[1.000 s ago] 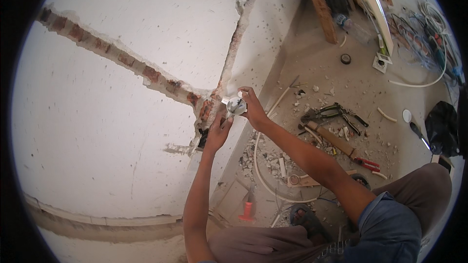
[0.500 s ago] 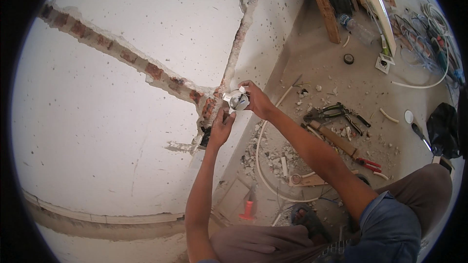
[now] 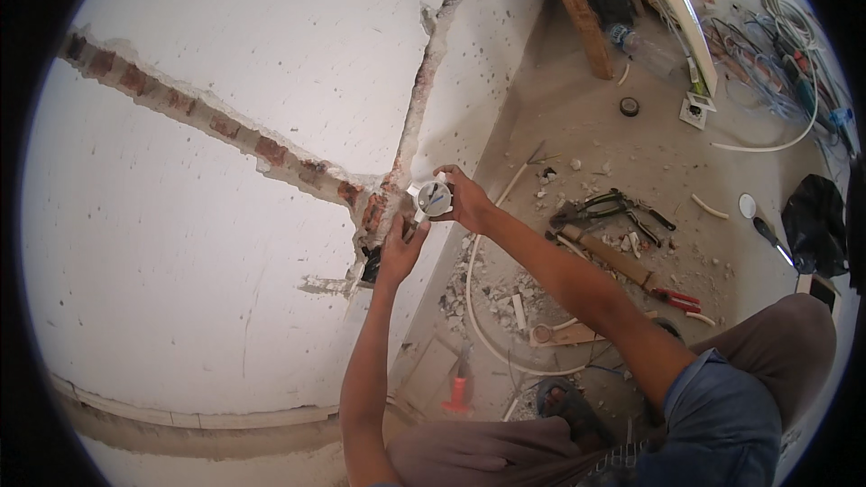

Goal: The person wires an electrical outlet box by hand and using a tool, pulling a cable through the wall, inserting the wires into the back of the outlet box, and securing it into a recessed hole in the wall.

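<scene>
The person holds a round white box with short stubs on its rim in front of the white wall, near where a long sloping groove and a narrower upright groove meet. The right hand grasps the box from its right side, fingers curled round the edge and one of them near the upper stub. The left hand is at the box's lower left, its thumb by the lower stub; whether those fingers grip the box or only steady it cannot be told. Thin dark and bluish strands show inside the box, too small to make out well. The step in hand looks like handling and lining up the box close to the wall, though whether its back touches the plaster is hidden. From this position, a next move would seem to call for a firm right-hand hold, a light left-hand support and care to leave the strands unpinched, with the stubs turned to suit the grooves. Below the meeting point is a dark recess. On the floor, a white tube curves through rubble, with dark-handled pliers, a red-handled tool and a roll of tape lying beyond the right forearm.
</scene>
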Demonstrator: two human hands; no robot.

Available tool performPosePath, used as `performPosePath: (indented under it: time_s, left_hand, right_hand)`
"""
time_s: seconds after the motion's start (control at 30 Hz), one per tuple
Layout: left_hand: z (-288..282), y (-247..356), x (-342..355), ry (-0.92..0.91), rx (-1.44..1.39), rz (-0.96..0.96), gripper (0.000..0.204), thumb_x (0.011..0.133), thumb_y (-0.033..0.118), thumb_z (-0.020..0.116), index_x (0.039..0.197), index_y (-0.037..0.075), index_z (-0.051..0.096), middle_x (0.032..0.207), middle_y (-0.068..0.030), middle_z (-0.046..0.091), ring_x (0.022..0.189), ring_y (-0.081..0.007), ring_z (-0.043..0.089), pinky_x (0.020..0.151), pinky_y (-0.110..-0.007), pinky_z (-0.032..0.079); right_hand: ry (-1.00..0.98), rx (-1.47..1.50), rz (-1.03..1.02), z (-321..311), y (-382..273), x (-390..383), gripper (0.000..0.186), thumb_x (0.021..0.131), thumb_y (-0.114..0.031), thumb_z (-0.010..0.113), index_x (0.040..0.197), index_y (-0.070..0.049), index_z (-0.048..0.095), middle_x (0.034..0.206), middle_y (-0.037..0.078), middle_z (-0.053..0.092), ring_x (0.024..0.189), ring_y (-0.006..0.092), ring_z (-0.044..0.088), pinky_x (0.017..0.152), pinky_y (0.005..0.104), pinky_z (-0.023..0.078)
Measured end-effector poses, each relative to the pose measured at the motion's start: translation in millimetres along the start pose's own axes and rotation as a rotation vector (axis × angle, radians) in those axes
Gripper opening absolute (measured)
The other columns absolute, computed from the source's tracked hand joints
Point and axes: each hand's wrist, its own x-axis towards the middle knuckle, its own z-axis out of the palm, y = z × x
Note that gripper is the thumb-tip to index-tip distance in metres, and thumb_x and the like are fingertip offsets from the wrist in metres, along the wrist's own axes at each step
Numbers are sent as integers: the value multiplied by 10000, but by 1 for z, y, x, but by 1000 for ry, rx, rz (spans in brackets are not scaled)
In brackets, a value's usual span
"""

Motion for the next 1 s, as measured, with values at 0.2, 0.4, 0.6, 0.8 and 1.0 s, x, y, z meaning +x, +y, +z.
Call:
performPosePath:
  time_s: [0.2,0.4,0.6,0.8,1.0]
  left_hand:
    - [0,-8,5,12,97,21,289,952,271,569,1062,9,519,774,-102,538,716,-194,477,681,-332,425]
    - [6,-15,2,28,59,48,263,964,213,551,1102,1,480,893,-105,546,803,-168,471,766,-322,427]
    - [4,-10,5,125,130,180,268,964,242,544,1003,-5,446,759,-186,550,671,-343,534,637,-436,430]
    - [10,-8,1,155,216,181,250,957,214,547,953,-11,436,757,-212,553,690,-412,548,634,-458,426]
    - [7,-5,2,137,274,144,222,953,181,540,943,-20,446,769,-240,555,719,-452,542,640,-473,425]
  right_hand:
    - [221,-1394,-919,1,-35,-25,292,927,-184,481,1212,-123,493,1296,157,454,1206,339,441,1006,527,374]
    - [-143,-2001,-968,12,-55,-32,285,855,-202,598,1129,-123,606,1361,153,433,1331,319,347,1068,511,304]
    - [-262,-2008,-1009,17,-47,-22,285,842,-269,637,1100,-148,636,1412,113,415,1376,283,299,1096,530,260]
    - [-123,-2219,-976,15,-31,-24,298,816,-333,656,1048,-145,659,1406,94,440,1394,274,276,1119,522,219]
    - [-63,-2213,-992,18,-26,-22,321,801,-374,660,1017,-139,678,1395,94,457,1403,280,259,1131,529,193]
